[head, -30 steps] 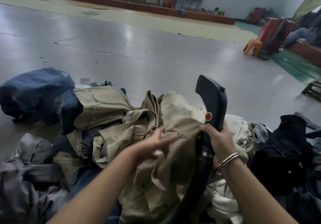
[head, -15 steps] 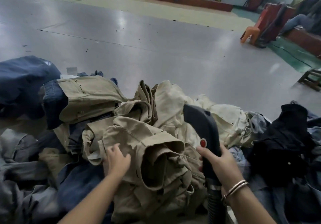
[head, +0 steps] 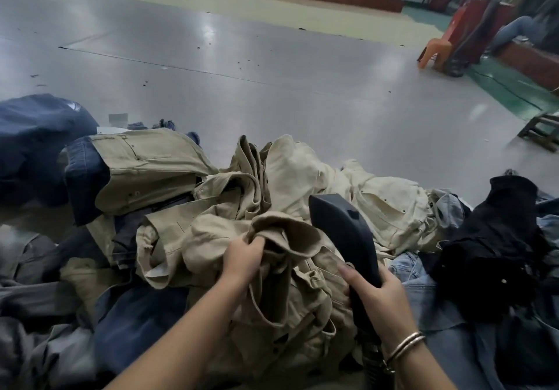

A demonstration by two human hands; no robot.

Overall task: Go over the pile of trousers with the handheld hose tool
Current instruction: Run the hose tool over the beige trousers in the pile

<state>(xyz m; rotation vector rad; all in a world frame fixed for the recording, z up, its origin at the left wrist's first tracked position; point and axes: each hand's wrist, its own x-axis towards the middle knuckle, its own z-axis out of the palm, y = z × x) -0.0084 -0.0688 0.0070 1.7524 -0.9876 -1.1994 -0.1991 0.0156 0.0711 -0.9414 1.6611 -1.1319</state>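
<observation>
A heap of trousers lies on the floor in front of me, khaki pairs (head: 290, 293) on top in the middle, cream ones (head: 390, 208) behind. My left hand (head: 242, 258) grips a fold of the top khaki pair. My right hand (head: 379, 302) holds the handle of the black hose tool (head: 341, 232), whose head points away from me over the khaki cloth. Its ribbed hose (head: 378, 362) runs down past my wrist and out of view.
Dark blue jeans (head: 39, 135) lie at the left, grey cloth (head: 27, 344) at the lower left, black trousers (head: 496, 238) and pale denim (head: 429, 296) at the right. Beyond the pile is bare grey floor (head: 272, 66), an orange stool (head: 435, 52) and a wooden stool (head: 541, 129) far right.
My left hand moved right and closed on a fold of the khaki trousers. My right hand shifted the hose tool slightly, and its red button is no longer visible.
</observation>
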